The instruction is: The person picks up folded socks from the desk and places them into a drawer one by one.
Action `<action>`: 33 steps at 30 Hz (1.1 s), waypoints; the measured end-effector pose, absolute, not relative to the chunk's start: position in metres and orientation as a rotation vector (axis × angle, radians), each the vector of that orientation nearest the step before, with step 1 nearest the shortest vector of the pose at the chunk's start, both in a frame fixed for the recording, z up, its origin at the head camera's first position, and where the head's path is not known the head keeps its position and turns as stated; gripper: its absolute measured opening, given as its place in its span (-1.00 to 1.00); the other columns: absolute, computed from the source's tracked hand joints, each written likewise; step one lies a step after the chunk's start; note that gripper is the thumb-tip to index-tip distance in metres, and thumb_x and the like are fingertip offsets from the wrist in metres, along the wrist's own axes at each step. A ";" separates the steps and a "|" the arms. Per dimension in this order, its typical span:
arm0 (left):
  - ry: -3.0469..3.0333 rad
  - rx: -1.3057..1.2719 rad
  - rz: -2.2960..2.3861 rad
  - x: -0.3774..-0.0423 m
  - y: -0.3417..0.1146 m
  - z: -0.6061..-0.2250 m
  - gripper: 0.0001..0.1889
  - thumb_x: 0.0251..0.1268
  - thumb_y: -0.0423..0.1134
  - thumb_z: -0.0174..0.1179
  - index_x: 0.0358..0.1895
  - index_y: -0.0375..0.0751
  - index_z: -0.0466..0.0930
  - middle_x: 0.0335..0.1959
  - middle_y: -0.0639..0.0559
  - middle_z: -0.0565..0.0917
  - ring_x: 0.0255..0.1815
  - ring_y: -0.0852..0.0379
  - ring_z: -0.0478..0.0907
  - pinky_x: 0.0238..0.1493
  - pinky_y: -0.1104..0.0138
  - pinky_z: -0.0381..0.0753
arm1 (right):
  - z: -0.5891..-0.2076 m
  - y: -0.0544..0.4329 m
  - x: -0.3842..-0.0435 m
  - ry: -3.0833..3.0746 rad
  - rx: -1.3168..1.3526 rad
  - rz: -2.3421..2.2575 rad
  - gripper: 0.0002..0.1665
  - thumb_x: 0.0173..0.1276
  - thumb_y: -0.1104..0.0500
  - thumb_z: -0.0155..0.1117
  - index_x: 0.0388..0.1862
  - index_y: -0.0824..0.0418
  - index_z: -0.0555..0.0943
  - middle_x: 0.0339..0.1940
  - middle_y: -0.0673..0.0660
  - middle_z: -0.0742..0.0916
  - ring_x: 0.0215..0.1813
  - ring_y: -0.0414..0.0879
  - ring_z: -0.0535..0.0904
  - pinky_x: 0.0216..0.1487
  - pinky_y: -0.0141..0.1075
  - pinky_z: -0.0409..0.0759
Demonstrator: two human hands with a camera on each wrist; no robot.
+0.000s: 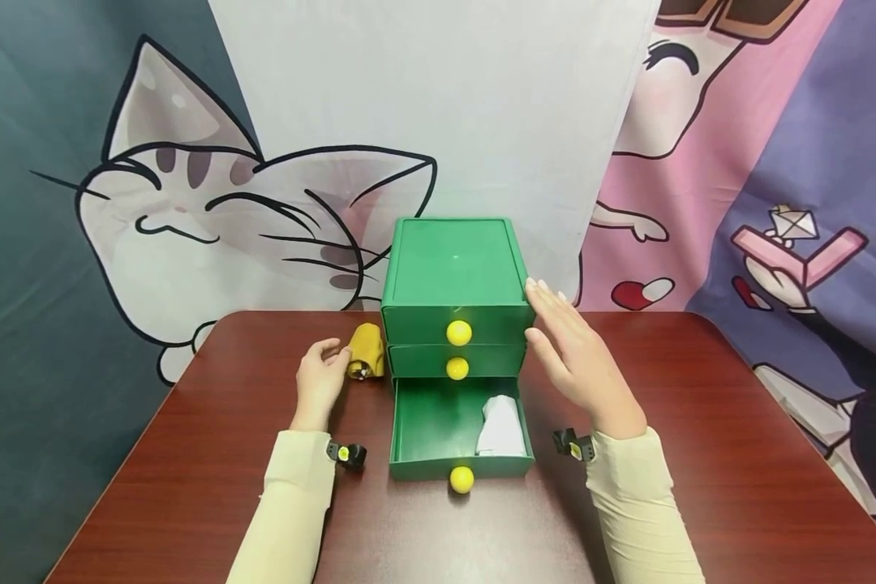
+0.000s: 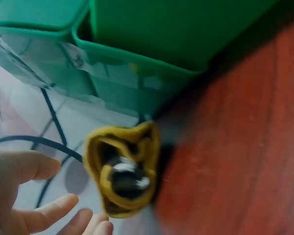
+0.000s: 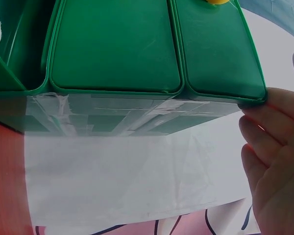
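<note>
A green three-drawer cabinet (image 1: 456, 264) with yellow round knobs stands in the middle of the table. Its bottom drawer (image 1: 431, 426) is pulled out, and a white folded cloth (image 1: 501, 428) lies at the drawer's right side. My right hand (image 1: 577, 365) lies along the cabinet's right side, fingertips at the top front corner and fingers straight. To the cabinet's left sits a rolled yellow cloth (image 1: 367, 345), a dark and white thing (image 2: 126, 178) showing inside its open end. My left hand (image 1: 321, 385) is right beside the roll, thumb and fingers spread apart with nothing between them.
The brown table (image 1: 190, 487) reaches back to a printed cloth backdrop (image 1: 445, 97) with cartoon animals. Clear tape (image 3: 137, 115) runs along the cabinet's side. The upper two drawers are closed, while the bottom one juts toward me between my forearms.
</note>
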State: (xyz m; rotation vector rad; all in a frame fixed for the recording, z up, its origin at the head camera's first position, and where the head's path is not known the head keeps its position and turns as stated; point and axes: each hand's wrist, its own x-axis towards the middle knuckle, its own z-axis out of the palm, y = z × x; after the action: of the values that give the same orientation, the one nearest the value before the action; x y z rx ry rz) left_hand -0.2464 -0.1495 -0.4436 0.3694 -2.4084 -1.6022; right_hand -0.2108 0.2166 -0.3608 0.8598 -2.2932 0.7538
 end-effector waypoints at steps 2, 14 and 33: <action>-2.426 0.405 -1.647 -0.248 -0.150 -0.448 -0.50 0.50 -0.15 0.15 0.35 -0.40 0.45 0.30 -0.34 0.53 0.33 -0.22 0.50 0.33 -0.02 0.48 | -0.361 0.217 -0.211 -2.291 0.861 0.752 -0.34 0.57 0.13 0.12 0.58 0.25 0.28 0.56 0.16 0.39 0.59 0.06 0.22 0.64 -0.16 0.01; -2.540 0.365 -1.662 -0.255 -0.151 -0.467 -0.31 0.45 -0.06 0.24 0.44 -0.48 0.32 0.33 -0.48 0.47 0.35 -0.29 0.44 0.33 -0.05 0.49 | -0.360 0.216 -0.211 -2.295 0.855 0.749 -0.33 0.57 0.12 0.12 0.58 0.24 0.28 0.57 0.15 0.39 0.60 0.05 0.22 0.64 -0.18 0.01; -2.520 0.311 -1.739 -0.254 -0.141 -0.470 -0.40 0.34 -0.31 0.25 0.42 -0.42 0.36 0.23 -0.37 0.55 0.15 -0.21 0.55 0.15 0.08 0.59 | -0.360 0.216 -0.212 -2.302 0.852 0.753 -0.34 0.58 0.10 0.12 0.57 0.27 0.30 0.56 0.15 0.39 0.60 0.04 0.21 0.64 -0.18 0.00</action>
State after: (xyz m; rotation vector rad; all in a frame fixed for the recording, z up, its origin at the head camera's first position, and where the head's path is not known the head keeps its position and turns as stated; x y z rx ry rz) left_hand -0.2544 -0.1412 -0.4699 0.3106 -2.5197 -1.7391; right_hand -0.2119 0.2161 -0.3603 0.8524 -2.3020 0.7533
